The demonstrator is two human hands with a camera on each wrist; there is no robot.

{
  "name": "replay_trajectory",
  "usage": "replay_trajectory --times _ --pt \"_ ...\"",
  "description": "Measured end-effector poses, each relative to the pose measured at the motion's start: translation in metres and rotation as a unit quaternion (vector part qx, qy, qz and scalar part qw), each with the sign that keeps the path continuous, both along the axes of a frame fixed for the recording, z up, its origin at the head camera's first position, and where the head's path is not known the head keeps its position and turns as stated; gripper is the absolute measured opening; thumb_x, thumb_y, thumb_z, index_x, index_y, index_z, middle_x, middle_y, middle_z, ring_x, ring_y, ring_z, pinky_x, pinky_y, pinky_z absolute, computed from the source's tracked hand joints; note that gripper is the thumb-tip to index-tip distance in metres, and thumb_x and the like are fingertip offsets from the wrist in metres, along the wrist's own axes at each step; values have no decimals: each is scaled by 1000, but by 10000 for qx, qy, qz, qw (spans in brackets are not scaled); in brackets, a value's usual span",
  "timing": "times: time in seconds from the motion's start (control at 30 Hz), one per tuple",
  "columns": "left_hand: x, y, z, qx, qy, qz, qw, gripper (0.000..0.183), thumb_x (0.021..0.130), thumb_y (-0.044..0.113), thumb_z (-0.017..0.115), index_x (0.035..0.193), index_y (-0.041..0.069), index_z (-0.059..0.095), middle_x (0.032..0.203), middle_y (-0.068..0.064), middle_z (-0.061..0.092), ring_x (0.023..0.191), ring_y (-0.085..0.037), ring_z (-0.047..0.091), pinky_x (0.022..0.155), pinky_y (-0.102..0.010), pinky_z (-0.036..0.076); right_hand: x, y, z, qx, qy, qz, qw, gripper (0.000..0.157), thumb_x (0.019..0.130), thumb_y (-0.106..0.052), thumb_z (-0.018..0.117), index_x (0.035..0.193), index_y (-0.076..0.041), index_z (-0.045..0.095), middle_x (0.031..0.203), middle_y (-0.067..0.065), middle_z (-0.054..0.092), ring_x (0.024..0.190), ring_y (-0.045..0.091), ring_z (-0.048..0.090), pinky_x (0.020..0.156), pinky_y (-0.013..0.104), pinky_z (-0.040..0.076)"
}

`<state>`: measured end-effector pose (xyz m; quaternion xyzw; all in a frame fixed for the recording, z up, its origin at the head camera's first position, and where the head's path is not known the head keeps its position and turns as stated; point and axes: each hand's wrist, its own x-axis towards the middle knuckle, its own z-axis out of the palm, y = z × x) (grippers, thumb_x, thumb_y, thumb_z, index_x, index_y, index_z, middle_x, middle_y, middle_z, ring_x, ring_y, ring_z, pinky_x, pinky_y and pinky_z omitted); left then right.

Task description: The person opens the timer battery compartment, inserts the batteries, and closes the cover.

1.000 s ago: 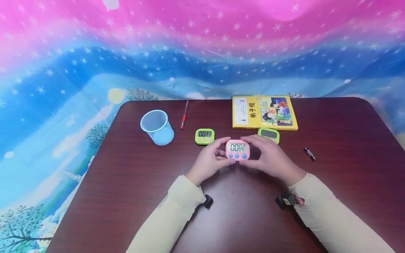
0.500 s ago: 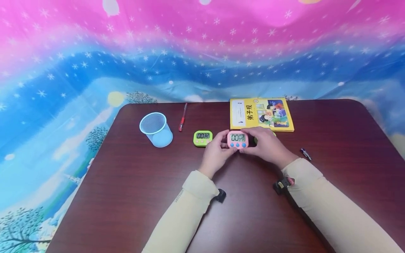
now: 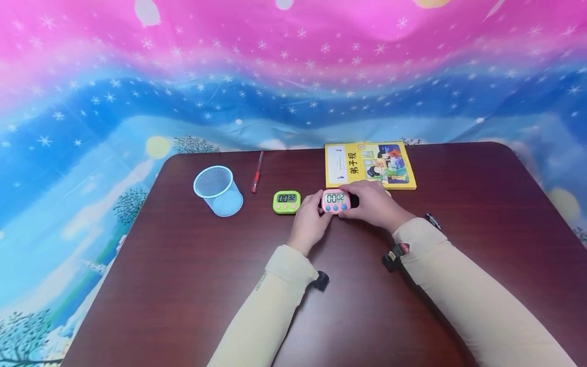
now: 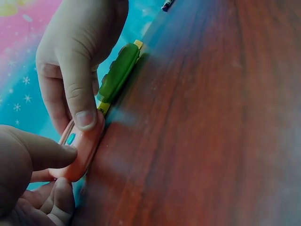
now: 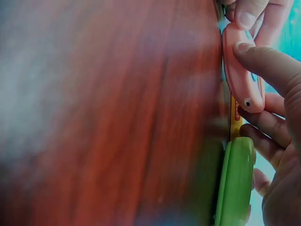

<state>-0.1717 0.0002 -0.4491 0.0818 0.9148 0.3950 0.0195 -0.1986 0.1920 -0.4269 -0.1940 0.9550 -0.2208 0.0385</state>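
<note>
A pink digital timer (image 3: pixel 336 201) with blue buttons and a lit display is pinched from both sides. My left hand (image 3: pixel 307 223) grips its left end and my right hand (image 3: pixel 373 205) its right end. The left wrist view has both thumbs on the front face of the pink timer (image 4: pixel 83 148). It is low over the table, standing on or just above it. One green timer (image 3: pixel 286 202) lies to the left of my left hand. A second green timer (image 5: pixel 236 181) is near my right fingers in the right wrist view; in the head view that hand mostly covers it.
A yellow book (image 3: pixel 370 164) lies behind my right hand. At the left stand a blue mesh pen holder (image 3: pixel 219 191) and a red pen (image 3: pixel 258 173). A small dark item (image 3: pixel 433 220) is partly behind my right sleeve. A patterned cloth (image 3: pixel 284 92) hangs beyond the dark wooden table (image 3: pixel 192 285).
Both hands have carried the pink timer away from me and lower, in between the two green timers. My right hand now covers most of the right-hand green timer.
</note>
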Motion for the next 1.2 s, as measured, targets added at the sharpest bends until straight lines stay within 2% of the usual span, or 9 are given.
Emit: replay_trajectory --times 0.1,0.23,0.47,0.67,0.87,0.97,1.1,1.2 --pt "-2 2 0 9 -9 91 10000 59 96 16 67 149 3 45 142 -13 53 114 -20 55 102 -32 47 -3 -1 -1 86 -13 -13 10000 72 82 -43 82 140 -7 58 132 16 63 123 34 55 98 53 35" --pt "-3 4 0 -13 76 131 9999 56 97 15 66 147 1 47 140 -14 54 115 -20 56 101 -31 48 -5 -2 0 262 13 -21 9997 69 83 -44 81 137 -6 61 131 16 63 124 36 52 98 55 33" --pt "-1 5 -2 1 100 203 9997 54 99 18 64 147 0 48 142 -15 52 113 -20 58 99 -31 50 -6 -3 1 384 -103 -52 9992 70 85 -45 78 139 -5 59 134 17 59 129 37 48 105 59 28" --pt "2 5 -3 116 183 327 9992 53 97 18 66 146 2 50 140 -13 54 111 -19 59 98 -31 51 -2 3 -2 -74 14 -206 9998 71 83 -47 80 139 -7 59 134 15 60 129 35 49 105 60 28" --pt "6 3 -3 399 126 261 9988 56 95 17 68 146 3 51 141 -11 51 108 -15 60 93 -25 53 3 13 1 -434 5 -452 9980 67 83 -40 82 138 -8 59 133 13 60 128 37 50 112 67 20" --pt "9 2 -3 518 93 245 9983 55 94 17 69 145 3 51 141 -10 50 108 -15 59 91 -24 53 6 21 1 -509 71 -527 9973 67 83 -39 82 138 -7 59 133 14 60 128 37 49 110 65 23" --pt "13 1 -2 622 261 275 9973 54 94 16 70 143 3 53 139 -9 51 107 -16 58 89 -23 53 10 32 2 -516 85 -662 9964 68 83 -37 83 138 -7 59 136 17 57 131 39 46 110 63 24" --pt "15 2 0 749 564 261 9953 52 93 15 71 141 5 55 137 -9 52 107 -18 58 88 -24 54 13 40 4 -516 105 -738 9959 68 82 -38 83 138 -7 58 138 18 56 134 41 42 112 65 23"
